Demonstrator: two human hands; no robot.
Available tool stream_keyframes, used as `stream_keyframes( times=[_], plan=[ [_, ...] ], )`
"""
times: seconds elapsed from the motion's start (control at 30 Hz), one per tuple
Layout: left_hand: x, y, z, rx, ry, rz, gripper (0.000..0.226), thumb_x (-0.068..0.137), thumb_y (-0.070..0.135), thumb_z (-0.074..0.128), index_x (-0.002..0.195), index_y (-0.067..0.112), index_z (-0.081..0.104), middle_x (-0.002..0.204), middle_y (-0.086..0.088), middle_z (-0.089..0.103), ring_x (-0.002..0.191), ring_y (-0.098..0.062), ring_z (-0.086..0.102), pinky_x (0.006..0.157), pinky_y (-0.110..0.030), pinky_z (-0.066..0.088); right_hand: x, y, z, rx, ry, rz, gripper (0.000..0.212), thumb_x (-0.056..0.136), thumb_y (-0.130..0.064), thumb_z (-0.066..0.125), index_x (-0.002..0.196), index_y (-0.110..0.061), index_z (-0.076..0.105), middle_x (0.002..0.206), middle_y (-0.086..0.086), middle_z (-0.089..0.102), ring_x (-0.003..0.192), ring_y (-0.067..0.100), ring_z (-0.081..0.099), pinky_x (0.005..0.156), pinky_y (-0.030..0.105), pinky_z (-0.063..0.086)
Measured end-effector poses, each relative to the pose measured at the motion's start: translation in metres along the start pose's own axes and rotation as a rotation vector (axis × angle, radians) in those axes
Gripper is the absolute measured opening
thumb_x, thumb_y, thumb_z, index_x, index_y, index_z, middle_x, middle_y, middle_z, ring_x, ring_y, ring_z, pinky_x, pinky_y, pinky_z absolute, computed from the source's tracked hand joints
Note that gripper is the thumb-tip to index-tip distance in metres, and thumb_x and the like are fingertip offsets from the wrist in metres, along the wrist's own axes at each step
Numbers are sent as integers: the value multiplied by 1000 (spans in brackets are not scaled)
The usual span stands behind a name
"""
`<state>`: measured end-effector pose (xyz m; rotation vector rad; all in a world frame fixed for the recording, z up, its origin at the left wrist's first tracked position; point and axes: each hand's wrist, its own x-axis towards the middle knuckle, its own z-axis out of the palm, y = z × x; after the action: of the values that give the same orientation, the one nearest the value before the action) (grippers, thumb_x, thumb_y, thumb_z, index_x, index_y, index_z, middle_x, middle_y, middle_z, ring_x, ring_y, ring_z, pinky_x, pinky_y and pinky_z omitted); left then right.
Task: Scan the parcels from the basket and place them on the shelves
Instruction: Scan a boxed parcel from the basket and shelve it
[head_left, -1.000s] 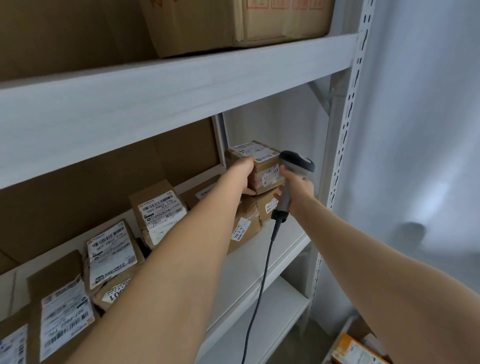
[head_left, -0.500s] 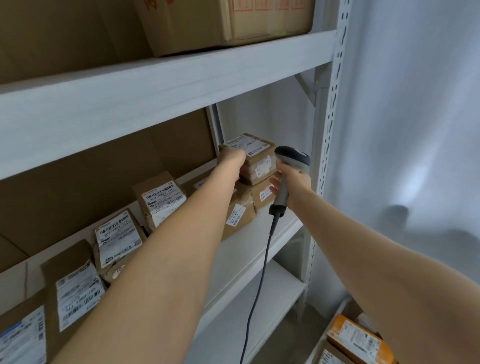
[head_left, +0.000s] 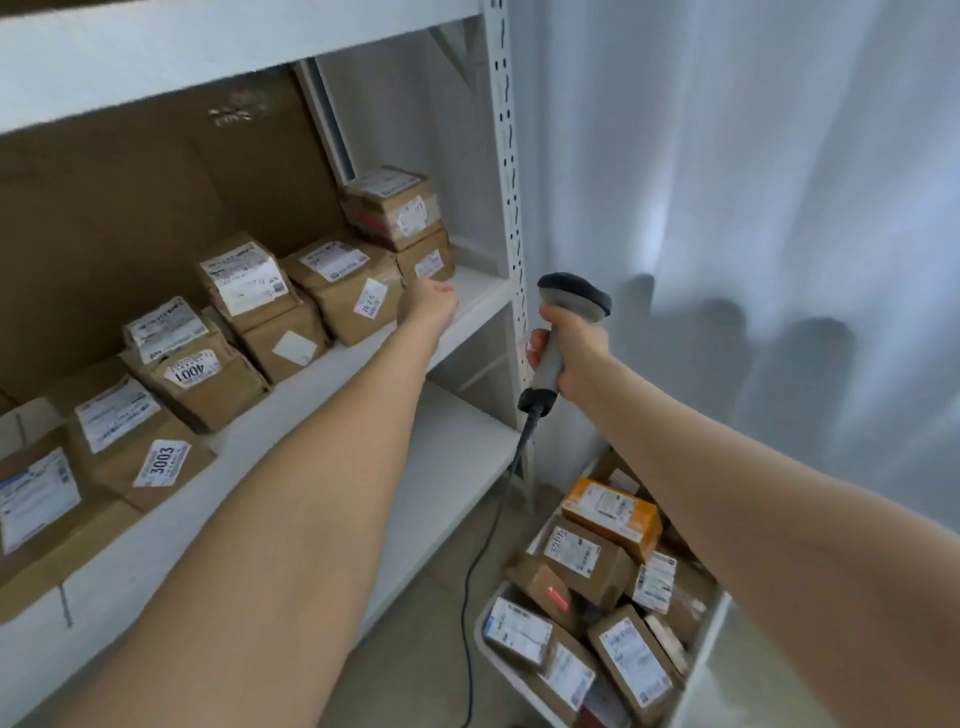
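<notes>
Letting go is the change: half a second ago the left hand (head_left: 428, 306) was on the top parcel (head_left: 392, 205) of the stack at the right end of the shelf (head_left: 475, 291). Now it is drawn back and lower, clear of that box and just in front of the lower parcel (head_left: 426, 262). Its grip looks loosely spread and holds nothing, though blur softens the fingers. The right hand (head_left: 569, 356) has pulled away too, its grip wrapped round the handle of the scanner (head_left: 571, 296), which now stands upright beside the rack's post (head_left: 506, 182). The view has dipped, showing more of the basket (head_left: 701, 660) of parcels on the floor. The top parcel is a small brown cardboard box with a white label on its top face, a smaller white sticker on its front and a reddish band low on its left side. It sits on the lower parcel, near the shelf's back.
</notes>
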<state>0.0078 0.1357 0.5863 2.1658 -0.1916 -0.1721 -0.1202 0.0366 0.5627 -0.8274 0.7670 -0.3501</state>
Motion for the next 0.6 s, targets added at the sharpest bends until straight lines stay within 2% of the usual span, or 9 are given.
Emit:
stream_keyframes(
  times=[0.1, 0.23, 0.3, 0.37, 0.47, 0.6],
  plan=[
    [-51, -24, 43, 59, -106, -58, 22, 88, 12, 52, 102, 13, 69, 98, -12, 64, 95, -31, 61, 77, -32, 52, -21, 21, -67, 0, 95, 65, 11, 89, -14, 66, 90, -10, 56, 62, 7, 56, 51, 15, 53, 57, 28, 50],
    [-105, -57, 100, 133, -273, -93, 31, 86, 9, 62, 117, 11, 66, 117, -7, 64, 99, -22, 57, 88, -33, 53, -35, 51, -146, 4, 199, 108, 8, 90, -12, 64, 90, -9, 56, 57, 5, 55, 47, 15, 51, 52, 27, 47],
    [-125, -76, 126, 159, -348, -140, 37, 85, 8, 63, 121, 9, 61, 124, -10, 60, 107, -24, 55, 90, -36, 51, -37, 65, -176, 9, 252, 133, 9, 89, -11, 65, 89, -6, 57, 59, 6, 55, 47, 15, 51, 49, 26, 47],
    [-139, -92, 150, 191, -409, -188, 43, 84, 9, 66, 126, 10, 58, 128, -11, 57, 116, -27, 53, 89, -37, 51, -34, 77, -204, 31, 306, 146, 12, 90, -11, 66, 84, -6, 56, 63, 7, 55, 49, 15, 52, 52, 27, 48],
    [-152, -116, 188, 225, -498, -214, 48, 84, 9, 67, 130, 10, 54, 131, -11, 55, 120, -28, 51, 94, -37, 49, -24, 95, -240, 27, 375, 176, 14, 90, -16, 67, 84, -8, 57, 66, 6, 57, 52, 13, 54, 59, 27, 52],
    [-163, -156, 236, 279, -620, -249, 53, 83, 11, 70, 132, 11, 51, 132, -10, 54, 122, -28, 51, 98, -39, 47, -5, 124, -282, 8, 463, 202, 14, 91, -19, 66, 84, -9, 59, 66, 4, 59, 49, 11, 56, 56, 25, 53]
  ],
)
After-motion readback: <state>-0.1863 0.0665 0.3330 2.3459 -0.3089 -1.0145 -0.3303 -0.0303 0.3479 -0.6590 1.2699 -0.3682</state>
